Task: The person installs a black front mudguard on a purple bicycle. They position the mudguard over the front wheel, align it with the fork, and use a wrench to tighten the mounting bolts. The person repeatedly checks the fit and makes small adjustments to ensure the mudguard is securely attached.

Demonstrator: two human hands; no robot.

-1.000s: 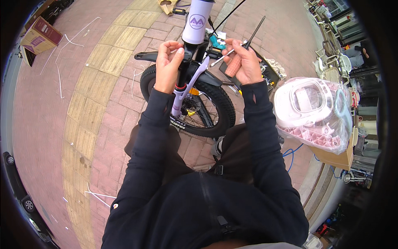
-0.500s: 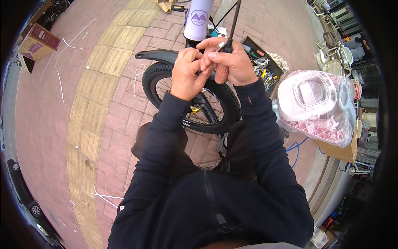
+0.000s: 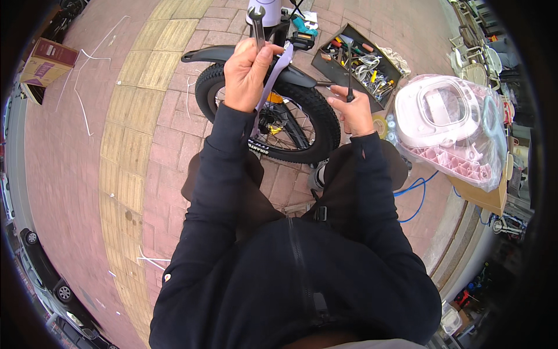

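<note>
Left hand (image 3: 245, 79) is closed around a wrench (image 3: 259, 35), its open end toward twelve o'clock. Right hand (image 3: 353, 110), loosely curled, grips a screwdriver (image 3: 350, 78), shaft toward twelve. The bicycle wheel (image 3: 280, 130) sits at the right hand's nine o'clock.

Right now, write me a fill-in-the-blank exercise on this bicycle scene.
The silver metal open-ended wrench is in the person's ____ hand.
The dark rectangular toolbox lies to the ____ of the black knobbly bicycle tyre.
The white-and-pink bundle in clear plastic sits on a brown cardboard ____.
Missing words: left, right, box.
</note>
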